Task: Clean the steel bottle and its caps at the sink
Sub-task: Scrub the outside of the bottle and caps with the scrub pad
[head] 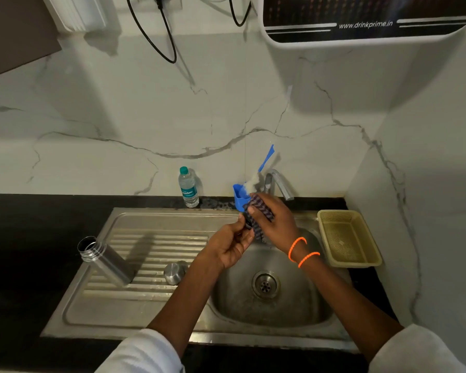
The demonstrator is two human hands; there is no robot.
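The open steel bottle (pixel 105 261) stands uncapped on the ribbed drainboard (pixel 156 249), left of the sink bowl. A rounded steel cap (pixel 175 272) lies on the drainboard near the bowl's edge. Above the bowl, my right hand (pixel 272 222) grips a dark checked cloth (pixel 256 219) bunched in its fingers. My left hand (pixel 233 244) pinches the cloth's lower end from the left. What the cloth is wrapped around is hidden.
A blue holder (pixel 238 196) with a blue-handled brush (pixel 265 160) sits behind my hands beside the tap (pixel 279 183). A plastic water bottle (pixel 189 188) stands at the wall. A beige basket (pixel 347 238) sits right of the sink bowl (pixel 265 285).
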